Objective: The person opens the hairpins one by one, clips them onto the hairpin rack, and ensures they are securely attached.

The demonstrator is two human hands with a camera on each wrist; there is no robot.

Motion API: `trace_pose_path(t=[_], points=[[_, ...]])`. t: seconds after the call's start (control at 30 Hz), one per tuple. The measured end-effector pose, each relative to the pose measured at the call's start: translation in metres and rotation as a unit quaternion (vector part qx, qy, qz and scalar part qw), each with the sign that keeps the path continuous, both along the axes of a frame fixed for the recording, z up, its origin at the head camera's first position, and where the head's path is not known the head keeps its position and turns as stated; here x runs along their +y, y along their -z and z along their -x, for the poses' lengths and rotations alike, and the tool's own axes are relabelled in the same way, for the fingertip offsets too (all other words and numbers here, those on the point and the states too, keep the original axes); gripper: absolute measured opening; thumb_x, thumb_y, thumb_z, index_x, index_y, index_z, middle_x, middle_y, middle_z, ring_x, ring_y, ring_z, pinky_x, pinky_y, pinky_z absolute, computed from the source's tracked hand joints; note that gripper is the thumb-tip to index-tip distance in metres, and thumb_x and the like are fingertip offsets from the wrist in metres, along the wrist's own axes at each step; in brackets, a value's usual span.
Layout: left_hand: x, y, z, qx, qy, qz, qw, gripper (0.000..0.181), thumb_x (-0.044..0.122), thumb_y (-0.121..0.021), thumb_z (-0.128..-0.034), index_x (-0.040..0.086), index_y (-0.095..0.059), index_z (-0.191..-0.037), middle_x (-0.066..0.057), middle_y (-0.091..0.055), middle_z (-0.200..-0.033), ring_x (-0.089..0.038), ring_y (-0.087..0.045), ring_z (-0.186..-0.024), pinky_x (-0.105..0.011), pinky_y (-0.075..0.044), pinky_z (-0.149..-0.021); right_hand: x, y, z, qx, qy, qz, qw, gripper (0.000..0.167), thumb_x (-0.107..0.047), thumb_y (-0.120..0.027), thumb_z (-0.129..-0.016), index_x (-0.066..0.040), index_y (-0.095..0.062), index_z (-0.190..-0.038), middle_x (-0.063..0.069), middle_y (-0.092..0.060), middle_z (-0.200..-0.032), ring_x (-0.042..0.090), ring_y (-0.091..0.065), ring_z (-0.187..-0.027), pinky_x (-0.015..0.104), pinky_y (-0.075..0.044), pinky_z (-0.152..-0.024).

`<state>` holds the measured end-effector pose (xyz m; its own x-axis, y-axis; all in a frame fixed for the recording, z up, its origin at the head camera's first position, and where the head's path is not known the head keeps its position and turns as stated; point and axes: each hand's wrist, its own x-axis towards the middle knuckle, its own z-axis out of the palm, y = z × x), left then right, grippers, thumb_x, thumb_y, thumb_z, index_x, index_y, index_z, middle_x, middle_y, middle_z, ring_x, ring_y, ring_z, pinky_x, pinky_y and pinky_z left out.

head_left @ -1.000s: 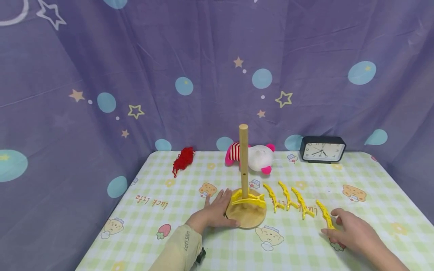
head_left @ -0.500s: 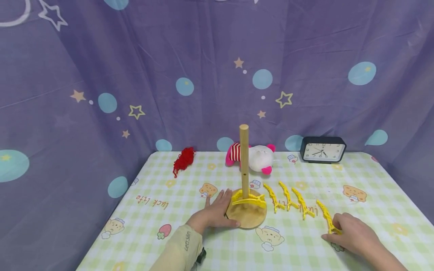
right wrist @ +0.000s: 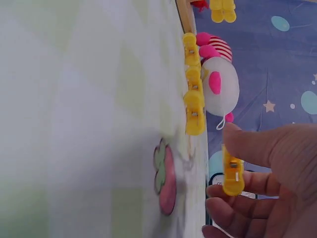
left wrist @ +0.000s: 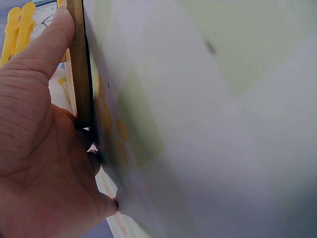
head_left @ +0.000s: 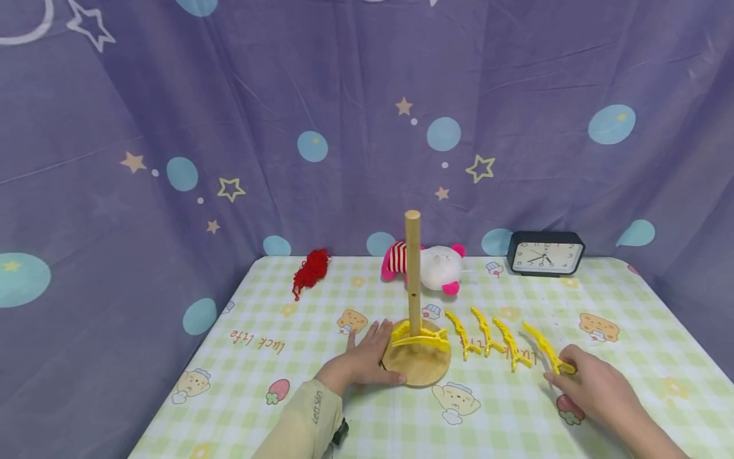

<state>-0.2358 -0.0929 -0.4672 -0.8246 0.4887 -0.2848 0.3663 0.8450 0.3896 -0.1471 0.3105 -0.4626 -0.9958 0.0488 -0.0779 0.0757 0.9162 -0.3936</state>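
Note:
My right hand (head_left: pixel 602 389) pinches the forked end of a yellow clip (head_left: pixel 541 344) between thumb and fingers; the right wrist view shows that clip (right wrist: pixel 233 176) off the cloth. My left hand (head_left: pixel 364 362) rests at the left edge of a round wooden base (head_left: pixel 417 370), its thumb on the rim and its fingers spread. A wooden post (head_left: pixel 413 274) stands upright on the base, with yellow clips (head_left: pixel 421 342) lying around its foot. Three more yellow clips (head_left: pixel 510 343) lie in a row between the base and my right hand.
At the back of the checked tablecloth (head_left: pixel 229 395) lie red yarn (head_left: pixel 311 271) on the left and a white and pink plush toy (head_left: pixel 440 268) behind the post. A black clock (head_left: pixel 546 254) stands at the back right. A purple curtain (head_left: pixel 355 83) hangs behind.
My right hand has closed on the rightmost yellow clip, lifted it and shifted it slightly back and to the left. My left hand and the base have stayed in place.

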Motion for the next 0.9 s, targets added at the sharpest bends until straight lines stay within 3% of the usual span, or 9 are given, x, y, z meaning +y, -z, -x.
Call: trace_pose_path(t=[0.13,0.33,0.57,0.73,0.9], points=[[0.000,0.000,0.000,0.000,0.001,-0.002,1.0000,0.113,0.066,-0.068,-0.0777,0.011,-0.011,-0.158,-0.004,-0.009,-0.164,-0.024,-0.003,-0.150,-0.061,0.006,-0.113,-0.006,-0.005,0.000,0.042,0.010,0.015,0.9989,0.054,-0.044,-0.076,-0.082,-0.002,-0.059,-0.111,0.016,-0.068,-0.098,0.021,-0.064,-0.073,0.045,-0.049,-0.061],[0.000,0.000,0.000,0.000,0.000,0.000,1.0000,0.114,0.066,-0.068,-0.0774,0.011,-0.010,-0.158,-0.003,-0.008,-0.164,-0.024,-0.003,-0.150,-0.061,0.006,-0.113,-0.021,-0.011,-0.002,0.112,0.002,0.048,0.9926,0.045,-0.032,-0.075,-0.085,-0.004,-0.060,-0.118,0.014,-0.069,-0.100,0.011,-0.058,-0.065,0.035,-0.045,-0.056],[0.001,-0.001,0.000,-0.004,-0.001,-0.002,1.0000,0.113,0.065,-0.069,-0.0775,0.011,-0.011,-0.158,-0.004,-0.009,-0.164,-0.024,-0.003,-0.150,-0.061,0.006,-0.113,-0.040,-0.018,0.002,0.137,-0.020,0.091,0.9862,0.045,-0.024,-0.071,-0.090,-0.010,-0.058,-0.130,-0.002,-0.065,-0.079,0.012,-0.054,-0.065,0.031,-0.042,-0.054],[0.002,-0.001,0.000,-0.006,-0.006,0.009,0.9999,0.113,0.066,-0.069,-0.0769,0.013,-0.010,-0.158,-0.002,-0.008,-0.164,-0.022,-0.003,-0.150,-0.060,0.007,-0.114,-0.054,-0.022,0.006,0.154,-0.029,0.102,0.9823,0.044,-0.018,-0.069,-0.092,-0.013,-0.057,-0.134,-0.001,-0.061,-0.073,0.012,-0.047,-0.059,0.028,-0.038,-0.052],[0.001,0.001,0.002,-0.008,-0.010,0.011,0.9999,0.114,0.067,-0.069,-0.0765,0.014,-0.010,-0.158,0.000,-0.007,-0.164,-0.021,-0.002,-0.150,-0.059,0.007,-0.114,-0.068,-0.026,0.012,0.167,-0.041,0.102,0.9799,0.039,-0.015,-0.066,-0.093,-0.017,-0.058,-0.131,-0.003,-0.048,-0.061,0.012,-0.039,-0.051,0.027,-0.033,-0.048]])
